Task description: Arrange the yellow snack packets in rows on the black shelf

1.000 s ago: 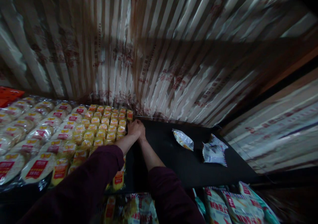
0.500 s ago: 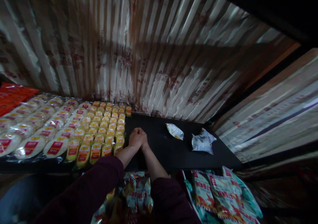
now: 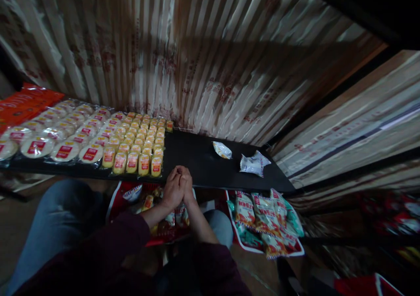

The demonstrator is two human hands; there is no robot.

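My left hand (image 3: pixel 172 188) and my right hand (image 3: pixel 186 183) are clasped together at the front edge of a black shelf (image 3: pixel 193 160). Their fingers are folded against each other, and no object shows in them. Just to their left stand rows of small yellow wrapped cakes (image 3: pixel 144 164) with red labels. Farther left lie rows of round pale cakes (image 3: pixel 65 151) in clear wrappers. On the right part of the shelf rest a small white-and-orange packet (image 3: pixel 222 150) and a crumpled-looking white packet (image 3: pixel 255 163).
Below the shelf, a red basket (image 3: pixel 113 202) with mixed packets stands behind my forearms. Another basket (image 3: pixel 236 239) of white-and-red snack bags (image 3: pixel 266 215) is at the right. Orange packets (image 3: pixel 26 106) lie at the far left; a striped printed sheet (image 3: pixel 197 68) hangs behind.
My clasped hands have drawn back from above the shelf to its front edge. The view has tilted downward, bringing the baskets and my knees further into sight.
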